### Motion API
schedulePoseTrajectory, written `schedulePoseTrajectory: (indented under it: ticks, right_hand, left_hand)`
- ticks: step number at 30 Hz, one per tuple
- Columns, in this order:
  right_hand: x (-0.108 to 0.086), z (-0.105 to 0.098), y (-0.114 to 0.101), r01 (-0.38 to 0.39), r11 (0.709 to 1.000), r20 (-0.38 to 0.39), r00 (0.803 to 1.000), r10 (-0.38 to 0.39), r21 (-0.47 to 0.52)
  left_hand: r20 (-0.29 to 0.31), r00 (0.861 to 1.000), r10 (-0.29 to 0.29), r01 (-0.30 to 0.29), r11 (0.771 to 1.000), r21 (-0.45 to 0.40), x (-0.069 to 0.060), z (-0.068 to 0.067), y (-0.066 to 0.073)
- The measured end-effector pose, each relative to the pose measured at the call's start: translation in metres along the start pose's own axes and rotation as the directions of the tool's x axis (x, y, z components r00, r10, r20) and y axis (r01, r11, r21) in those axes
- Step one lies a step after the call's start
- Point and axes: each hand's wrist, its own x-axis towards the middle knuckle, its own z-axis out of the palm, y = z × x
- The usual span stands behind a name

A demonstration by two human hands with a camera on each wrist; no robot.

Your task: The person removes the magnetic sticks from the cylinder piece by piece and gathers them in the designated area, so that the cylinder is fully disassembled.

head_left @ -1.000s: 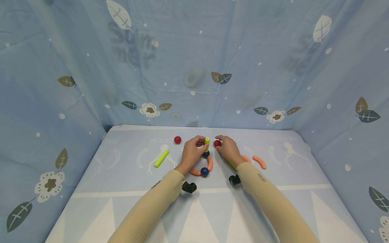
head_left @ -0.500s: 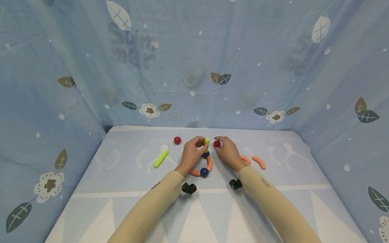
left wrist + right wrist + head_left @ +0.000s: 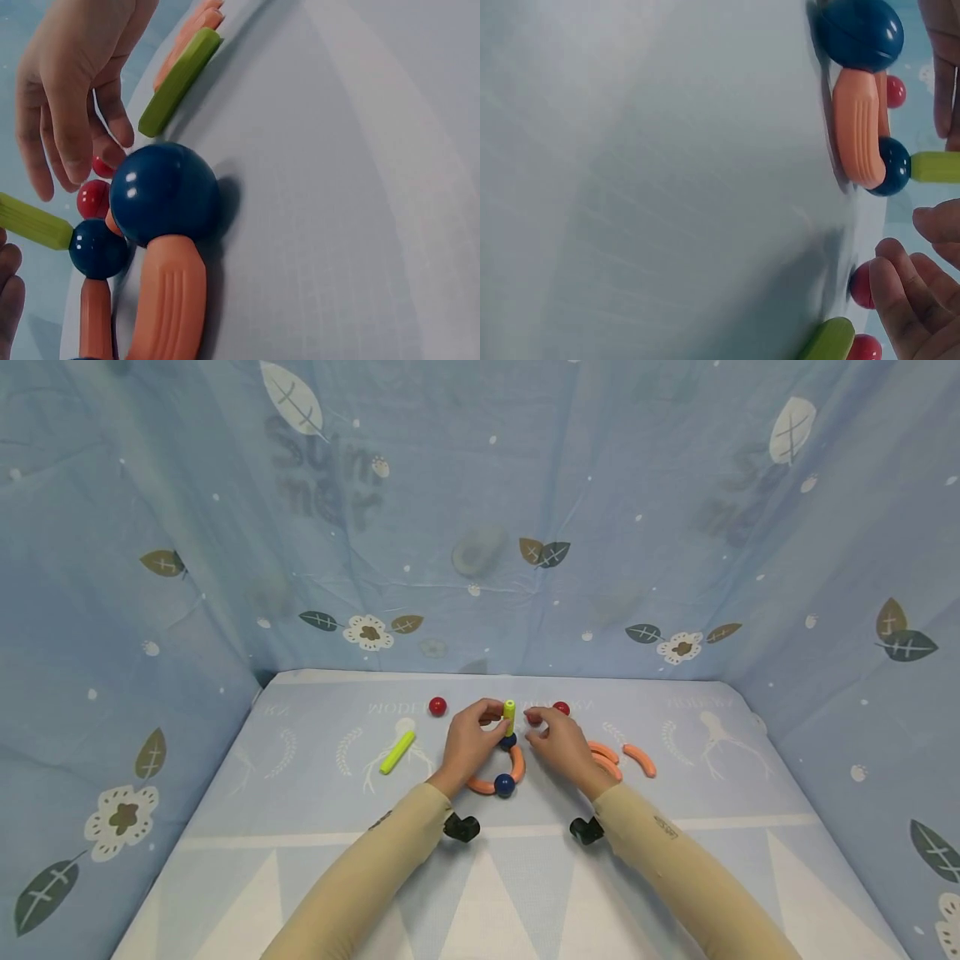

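Evidently, the ring (image 3: pixel 518 763), formed of coral arcs and blue balls, is laid flat on the worktop (image 3: pixel 315 802); its left part is hidden from above by the left hand (image 3: pixel 467 745). On the ring's far ball (image 3: pixel 507 742) a green rod (image 3: pixel 509 718) is held upright, pinched between the thumb and fingers of that hand. It is presumably steadied because it bears on the ball by one end and might tip.

The right hand (image 3: pixel 561 745) is held just right of the ring, thumb and fingers parted; nothing is seen gripped. By its fingertips, at the ring's far right, a red ball (image 3: pixel 534 720) is found; whether it is touched cannot be told. A second red ball (image 3: pixel 561 707) is seen farther right, a third (image 3: pixel 438 707) beyond the ring to the left.

A loose rod (image 3: pixel 397 752) is noted left of the ring, another (image 3: pixel 180 82) to its right, with three coral pieces (image 3: pixel 640 761) farther right. Spares are apparently kept to either side for easy reach.

Beyond the ring, room is limited by the curtain (image 3: pixel 465 510) at the far edge. More space is offered nearer than the ring, though crossed by both sleeves (image 3: pixel 390 860).
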Motion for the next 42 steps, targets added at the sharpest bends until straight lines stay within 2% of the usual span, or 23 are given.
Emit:
schedulePoseTrajectory:
  ticks: [11, 16, 24, 28, 34, 42]
  right_hand:
    - [-0.011, 0.006, -0.004, -0.008, 1.000, 0.000, 1.000, 0.008, 0.022]
    - [-0.012, 0.011, -0.002, -0.008, 0.999, -0.002, 1.000, 0.008, 0.033]
    - [-0.012, 0.024, -0.001, -0.023, 0.993, 0.012, 1.000, 0.022, 0.116]
    - [-0.009, 0.031, -0.001, -0.048, 0.989, 0.012, 0.999, 0.047, 0.139]
    - [-0.008, 0.037, -0.003, -0.059, 0.989, 0.010, 0.998, 0.058, 0.138]
    - [-0.008, 0.041, -0.006, -0.060, 0.986, -0.009, 0.998, 0.062, 0.156]
  left_hand:
    - [0.042, 0.999, -0.034, 0.032, 0.998, 0.047, -0.007, -0.009, -0.011]
    - [0.061, 0.997, -0.047, 0.043, 0.998, 0.051, -0.008, -0.009, -0.016]
    - [0.076, 0.996, -0.039, 0.035, 0.997, 0.064, -0.008, -0.006, -0.018]
    - [0.080, 0.997, -0.019, 0.016, 0.999, 0.040, -0.006, -0.004, -0.017]
    - [0.076, 0.997, 0.006, -0.003, 0.999, -0.044, -0.004, 0.001, -0.014]
    - [0.038, 0.999, -0.001, 0.004, 0.997, -0.075, -0.001, 0.007, -0.011]
